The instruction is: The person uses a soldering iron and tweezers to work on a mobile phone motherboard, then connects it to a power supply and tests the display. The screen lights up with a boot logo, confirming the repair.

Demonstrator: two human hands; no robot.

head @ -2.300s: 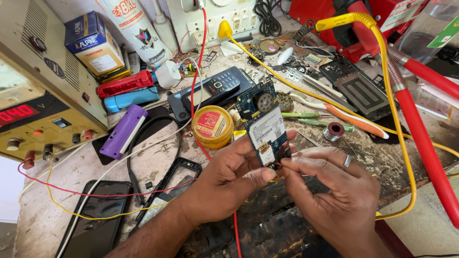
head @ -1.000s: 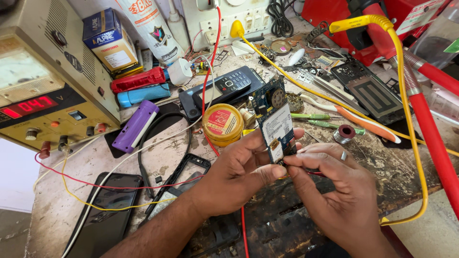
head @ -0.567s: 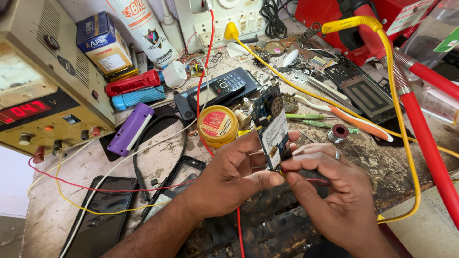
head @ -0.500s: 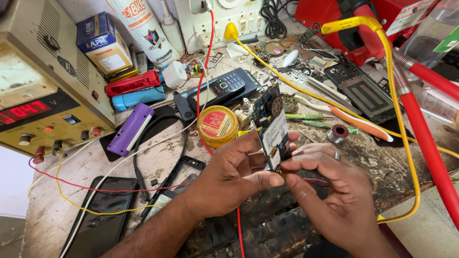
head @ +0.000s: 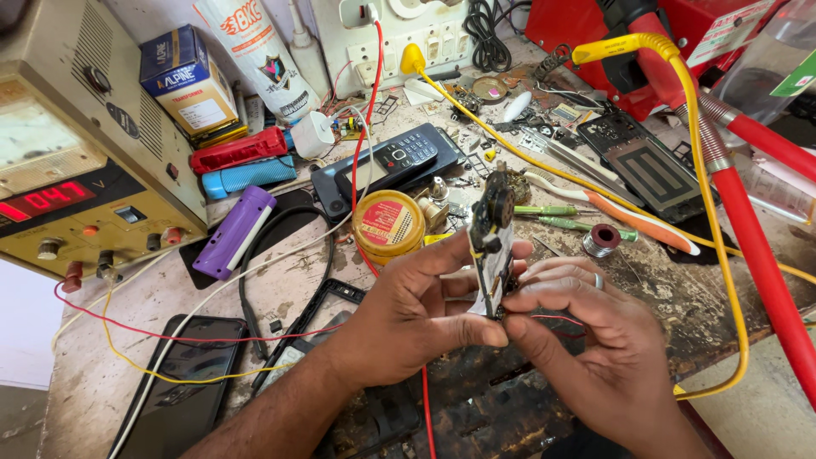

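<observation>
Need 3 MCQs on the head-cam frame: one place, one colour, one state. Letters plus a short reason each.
1. Where is the round yellow tin?
A. right of the red hose
B. on the bench behind the left hand
C. on top of the power supply

2. What colour is the cylindrical case beside the beige bench power supply?
A. purple
B. green
C. white

3. How is the small circuit board held?
A. lying flat on the bench
B. left hand alone
C. edge-on, pinched between both hands

Answers: 1 B, the tin sits just beyond the left fingers. 2 A, its body is purple. 3 C, the right hand also pinches it.
</observation>
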